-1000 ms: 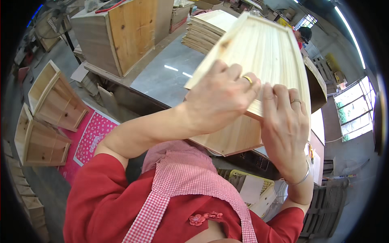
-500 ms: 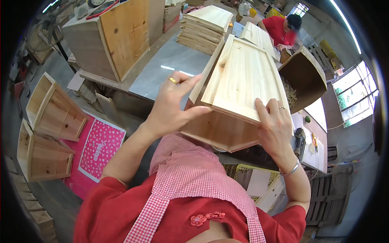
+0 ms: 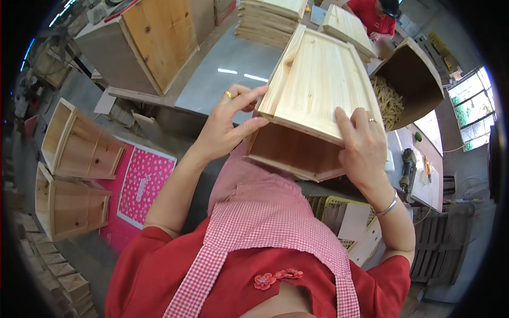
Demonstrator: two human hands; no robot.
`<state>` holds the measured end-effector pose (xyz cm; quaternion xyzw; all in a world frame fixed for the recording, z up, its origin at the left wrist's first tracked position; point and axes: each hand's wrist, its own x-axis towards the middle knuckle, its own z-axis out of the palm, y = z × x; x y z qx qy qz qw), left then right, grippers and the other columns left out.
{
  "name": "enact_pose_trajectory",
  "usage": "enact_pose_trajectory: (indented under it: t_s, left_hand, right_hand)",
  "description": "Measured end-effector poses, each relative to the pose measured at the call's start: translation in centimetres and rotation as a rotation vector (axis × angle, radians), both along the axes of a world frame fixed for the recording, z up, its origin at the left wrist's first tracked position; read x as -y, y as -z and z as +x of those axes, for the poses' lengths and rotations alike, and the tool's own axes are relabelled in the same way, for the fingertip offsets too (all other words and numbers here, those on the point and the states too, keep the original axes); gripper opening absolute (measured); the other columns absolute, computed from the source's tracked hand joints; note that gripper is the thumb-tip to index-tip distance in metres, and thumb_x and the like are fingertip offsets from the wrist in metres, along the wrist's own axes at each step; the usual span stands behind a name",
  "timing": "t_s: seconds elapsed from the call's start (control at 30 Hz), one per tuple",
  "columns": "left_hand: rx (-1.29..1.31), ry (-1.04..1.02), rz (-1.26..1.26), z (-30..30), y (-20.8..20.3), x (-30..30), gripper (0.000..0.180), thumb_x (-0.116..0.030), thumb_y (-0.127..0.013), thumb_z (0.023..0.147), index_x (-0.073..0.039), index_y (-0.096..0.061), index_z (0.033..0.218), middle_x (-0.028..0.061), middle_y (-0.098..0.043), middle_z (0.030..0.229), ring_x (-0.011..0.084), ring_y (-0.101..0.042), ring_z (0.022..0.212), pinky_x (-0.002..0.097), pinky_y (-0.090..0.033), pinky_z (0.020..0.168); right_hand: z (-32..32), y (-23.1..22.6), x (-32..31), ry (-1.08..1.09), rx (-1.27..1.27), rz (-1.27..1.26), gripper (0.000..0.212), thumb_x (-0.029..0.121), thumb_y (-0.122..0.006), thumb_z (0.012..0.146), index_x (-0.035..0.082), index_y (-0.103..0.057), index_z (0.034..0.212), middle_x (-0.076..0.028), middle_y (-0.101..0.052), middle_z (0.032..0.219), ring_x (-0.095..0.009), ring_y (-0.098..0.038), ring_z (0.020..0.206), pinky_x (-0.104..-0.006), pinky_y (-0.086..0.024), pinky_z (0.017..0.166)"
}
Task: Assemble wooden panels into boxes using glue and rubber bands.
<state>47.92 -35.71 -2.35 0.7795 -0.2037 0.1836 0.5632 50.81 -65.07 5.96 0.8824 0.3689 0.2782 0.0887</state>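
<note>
A pale wooden box [image 3: 297, 153] lies tilted before me at the table's near edge, its open end toward me. On top of it is a framed wooden panel [image 3: 323, 85], flush along the left side. My left hand [image 3: 225, 124] grips the near left corner, thumb at the front edge and fingers along the side. My right hand [image 3: 366, 148] clasps the near right corner, fingertips resting on the panel and the thumb hidden behind the edge.
Panels are stacked [image 3: 268, 24] at the back; a carton [image 3: 413, 79] of pale strips stands right. Nearby lie a dark power tool [image 3: 407, 167] and orange-handled pliers [image 3: 427, 167]. Two wooden boxes [image 3: 79, 206] sit on a pink sheet [image 3: 146, 183] at left. A co-worker in red [image 3: 374, 18] is at the far end.
My left thumb and fingers have closed onto the box's corner. The panel's left side, which had a gap beside the box wall, now sits against it. The view has shifted slightly.
</note>
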Motion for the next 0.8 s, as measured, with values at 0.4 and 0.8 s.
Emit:
enact_pose_trajectory:
  t_s: [0.4, 0.8]
  left_hand:
    - [0.045, -0.037, 0.059, 0.2, 0.8, -0.1, 0.050, -0.003, -0.067, 0.094, -0.001, -0.058, 0.143, 0.0090, -0.056, 0.125, 0.0191, -0.057, 0.110, 0.0321, -0.048, 0.099]
    - [0.042, 0.057, 0.022, 1.4, 0.5, 0.1, 0.042, -0.003, -0.062, 0.100, -0.001, -0.058, 0.141, 0.0189, -0.046, 0.156, 0.0276, -0.046, 0.143, 0.0400, -0.037, 0.117]
  right_hand:
    - [0.3, 1.5, -0.2, -0.014, 0.024, 0.039, 0.032, 0.006, -0.062, 0.079, 0.001, -0.065, 0.110, -0.012, -0.057, 0.091, -0.028, -0.062, 0.088, -0.0372, -0.051, 0.074]
    - [1.0, 3.2, 0.0, 0.017, 0.088, 0.213, 0.016, 0.016, -0.063, 0.078, 0.005, -0.063, 0.089, -0.008, -0.058, 0.085, -0.023, -0.064, 0.083, -0.0340, -0.050, 0.070]
